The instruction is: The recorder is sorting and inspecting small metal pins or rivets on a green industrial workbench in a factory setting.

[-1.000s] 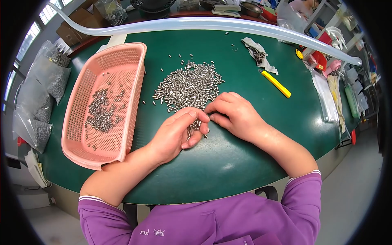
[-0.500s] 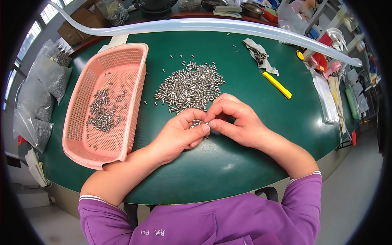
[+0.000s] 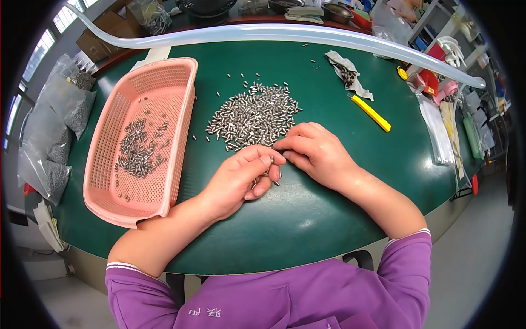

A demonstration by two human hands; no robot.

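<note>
A heap of small silvery bullet-shaped metal parts (image 3: 253, 114) lies in the middle of the green table. Just below its near edge, my left hand (image 3: 233, 178) is curled closed, with a metal part at its thumb tip and a few more showing by its lower fingers. My right hand (image 3: 323, 156) sits close on the right, thumb and fingers drawn together beside the left fingertips. Whatever the right fingertips may hold is hidden. To the left stands a pink plastic basket (image 3: 98, 189) with a smaller batch of similar parts (image 3: 137, 148) in it.
Clear bags of small parts (image 3: 60, 131) stand along the left edge. A yellow utility knife (image 3: 371, 114) and a crumpled cloth with dark bits (image 3: 359, 88) lie to the right. A thick translucent tube (image 3: 246, 34) crosses the far side; a person (image 3: 405, 10) is partly visible behind.
My right hand has moved slightly away from the left thumb, up toward the heap's near edge. My left thumb has drawn back, and its fingers have loosened, showing more of the parts.
</note>
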